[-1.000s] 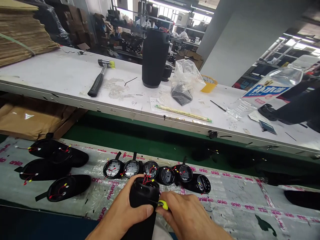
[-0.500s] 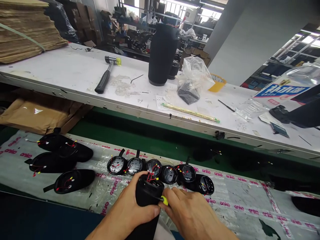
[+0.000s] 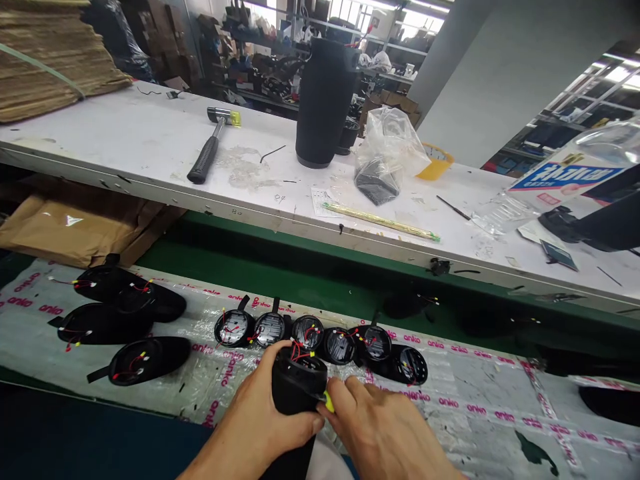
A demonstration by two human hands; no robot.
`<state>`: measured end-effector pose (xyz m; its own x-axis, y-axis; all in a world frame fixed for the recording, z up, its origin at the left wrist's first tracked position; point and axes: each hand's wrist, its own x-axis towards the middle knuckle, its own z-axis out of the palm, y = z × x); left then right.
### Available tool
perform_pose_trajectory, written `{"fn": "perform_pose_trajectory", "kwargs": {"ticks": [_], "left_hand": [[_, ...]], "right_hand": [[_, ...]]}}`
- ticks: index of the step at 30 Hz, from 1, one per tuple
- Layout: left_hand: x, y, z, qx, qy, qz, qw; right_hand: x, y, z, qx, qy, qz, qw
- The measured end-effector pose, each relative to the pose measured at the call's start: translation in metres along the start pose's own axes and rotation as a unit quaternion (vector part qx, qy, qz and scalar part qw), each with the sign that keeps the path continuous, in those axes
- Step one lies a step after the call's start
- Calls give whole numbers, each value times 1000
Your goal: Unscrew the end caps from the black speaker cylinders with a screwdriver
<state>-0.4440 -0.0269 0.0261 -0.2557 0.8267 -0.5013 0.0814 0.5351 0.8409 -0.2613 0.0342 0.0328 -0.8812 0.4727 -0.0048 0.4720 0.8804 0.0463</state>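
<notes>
My left hand (image 3: 260, 413) is wrapped round a black fabric-covered cylinder (image 3: 295, 393), apparently a speaker body, tilted with its open end up. Red wires (image 3: 300, 348) with small white and yellow connectors stick out of that end. My right hand (image 3: 385, 427) is closed on a small tool with a yellow-green handle (image 3: 329, 401). Its thin dark tip meets the cylinder's side just below the rim; the tip's shape cannot be made out. Behind my hands stands a row of similar black cylinders (image 3: 271, 330), their wired ends facing up.
More black cylinders (image 3: 150, 360) lie at the left on the plastic-covered surface (image 3: 475, 380). A white bench (image 3: 165, 137) beyond holds a hammer (image 3: 206, 157), an upright black cylinder (image 3: 323, 103), a clear plastic bag (image 3: 387, 143) and a tipped plastic bottle (image 3: 565, 170). Stacked cardboard (image 3: 45, 63) sits far left.
The cylinder and both hands keep nearly the same place and grip. The yellow-green handle has turned slightly in my right hand, and the view has shifted a little.
</notes>
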Motion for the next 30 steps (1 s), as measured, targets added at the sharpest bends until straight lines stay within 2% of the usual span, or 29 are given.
{"fn": "perform_pose_trajectory", "kwargs": {"ticks": [6,9,12,14,16,19,23,26,30], "left_hand": [[0,-7,6,48,45,8,998],[1,-11,2,96,52,9,994],[7,-16,-7,55,-9,32,998],[10,-19,-13,-42,-68,43,996],[12,-21,-16,-121,-101,42,987],[12,-23,-19,-146,-105,34,983],[13,-32,-28,-190,-130,-5,973],[18,-40,-37,-225,-159,-48,960],[23,-34,-36,-259,-214,-6,942]], "right_hand": [[7,0,-15,-12,-100,-22,995],[10,0,-14,-1,-103,-46,994],[8,0,-3,46,-27,-32,998],[6,2,4,123,39,18,992],[3,6,8,214,70,80,971],[-1,11,6,302,47,163,938],[-6,13,-2,362,4,196,911],[-9,13,-5,370,1,185,911],[-8,16,-8,337,32,125,933]]}}
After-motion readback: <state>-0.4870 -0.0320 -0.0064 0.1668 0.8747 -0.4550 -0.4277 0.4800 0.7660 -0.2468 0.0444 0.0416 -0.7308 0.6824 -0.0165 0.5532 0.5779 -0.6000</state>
